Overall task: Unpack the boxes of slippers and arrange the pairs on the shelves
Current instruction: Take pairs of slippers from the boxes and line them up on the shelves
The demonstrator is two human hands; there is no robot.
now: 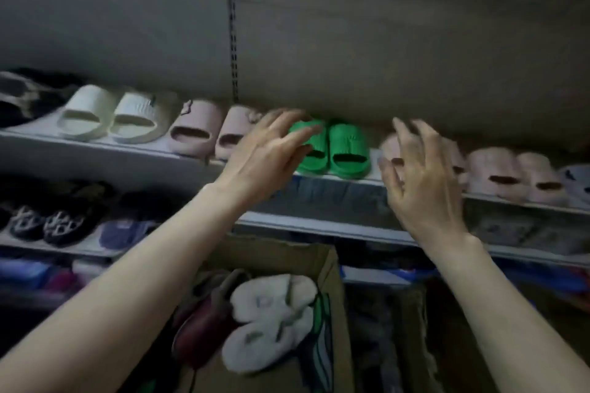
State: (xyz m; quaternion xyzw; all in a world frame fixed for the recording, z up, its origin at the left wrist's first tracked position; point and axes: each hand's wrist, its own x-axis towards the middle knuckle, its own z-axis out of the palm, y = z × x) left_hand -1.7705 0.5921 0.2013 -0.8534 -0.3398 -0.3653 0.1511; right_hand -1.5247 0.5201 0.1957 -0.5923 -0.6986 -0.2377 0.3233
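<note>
The green pair of slippers [332, 150] stood side by side on the upper shelf [105, 150], toes out, wedged between a pink pair [207, 134] on one side and another pale pink pair [510, 174] on the other, apparently so that each pair reads as a unit along the row. The left hand [271, 150] lay with fingers spread over the left green slipper, seemingly touching it, pinching nothing. The right hand [421, 175] was open and splayed in front of the neighbouring pink slippers, holding nothing; contact was unclear. Below, the open cardboard box [332, 313] held fluffy white slippers [271, 316] and a dark red one [204, 329], unpacked later by my guess.
</note>
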